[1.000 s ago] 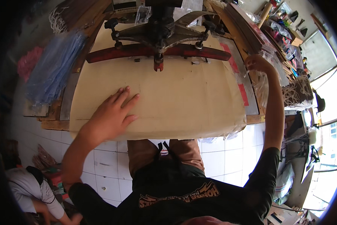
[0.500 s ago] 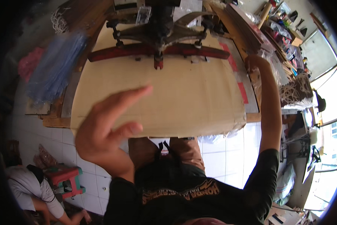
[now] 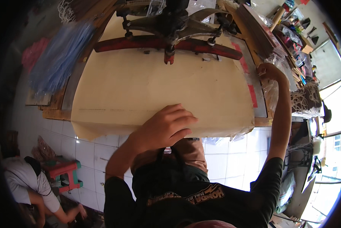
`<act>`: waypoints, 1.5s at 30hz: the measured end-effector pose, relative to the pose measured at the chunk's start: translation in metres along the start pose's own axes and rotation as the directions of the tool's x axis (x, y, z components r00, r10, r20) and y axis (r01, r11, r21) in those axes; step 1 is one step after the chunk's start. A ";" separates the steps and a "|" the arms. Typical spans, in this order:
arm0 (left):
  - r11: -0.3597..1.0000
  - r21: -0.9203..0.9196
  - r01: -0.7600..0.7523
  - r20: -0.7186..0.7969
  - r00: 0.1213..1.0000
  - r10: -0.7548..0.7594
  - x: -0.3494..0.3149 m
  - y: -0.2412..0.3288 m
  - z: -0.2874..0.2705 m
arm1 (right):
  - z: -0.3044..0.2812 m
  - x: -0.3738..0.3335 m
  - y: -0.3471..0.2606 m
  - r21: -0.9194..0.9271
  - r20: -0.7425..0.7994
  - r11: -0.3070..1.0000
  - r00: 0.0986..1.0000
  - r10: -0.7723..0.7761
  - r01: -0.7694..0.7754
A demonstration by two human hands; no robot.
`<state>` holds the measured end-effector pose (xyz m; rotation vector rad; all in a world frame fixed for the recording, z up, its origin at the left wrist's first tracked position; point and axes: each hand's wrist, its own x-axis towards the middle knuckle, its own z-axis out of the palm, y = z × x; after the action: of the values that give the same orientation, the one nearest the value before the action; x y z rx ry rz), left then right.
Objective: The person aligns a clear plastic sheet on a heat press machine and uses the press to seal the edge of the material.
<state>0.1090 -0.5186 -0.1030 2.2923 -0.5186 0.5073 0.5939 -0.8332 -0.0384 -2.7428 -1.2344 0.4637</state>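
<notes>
A large sheet of beige paper [image 3: 140,83] covers the work table in front of me and hangs slightly over its near edge. My left hand [image 3: 170,123] is over the middle of that near edge, palm down with its fingers apart, holding nothing. At the table's right side my right hand [image 3: 270,71] has its fingers curled beside clear plastic [image 3: 270,91]; what they hold, if anything, is hidden. Across the far part of the sheet runs a dark red curved bar [image 3: 132,42], attached to a black metal frame [image 3: 178,24]. Small dark bits lie near the bar.
Blue plastic bags [image 3: 60,57] are piled at the left, with pink plastic [image 3: 33,53] beyond. Stacked brown boards [image 3: 256,30] stand at the far right, and red tape strips [image 3: 252,95] mark the table's right side. Another person [image 3: 30,182] crouches lower left by a red-green stool [image 3: 66,173].
My left hand has come down and to the right, from raised above the sheet's left part to its near edge. The right hand stays at the table's right side.
</notes>
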 end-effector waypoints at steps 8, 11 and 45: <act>0.973 0.137 -0.188 0.377 0.918 0.125 0.002 0.001 -0.029 | -0.016 0.005 0.034 0.063 -0.422 0.971 0.888 -0.184 0.231; 0.981 0.109 -0.160 0.426 0.899 0.100 0.007 0.003 -0.046 | -0.036 0.009 0.028 0.425 -0.718 0.807 0.696 0.024 0.410; 0.683 -0.667 -0.297 -0.735 0.410 -0.540 0.019 -0.009 0.004 | 0.091 -0.087 -0.331 0.955 -0.043 0.253 0.919 -0.392 0.153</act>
<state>0.1302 -0.5199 -0.1010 0.9482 0.0870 1.1328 0.2748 -0.6803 -0.0340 -1.4008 -0.9223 1.0413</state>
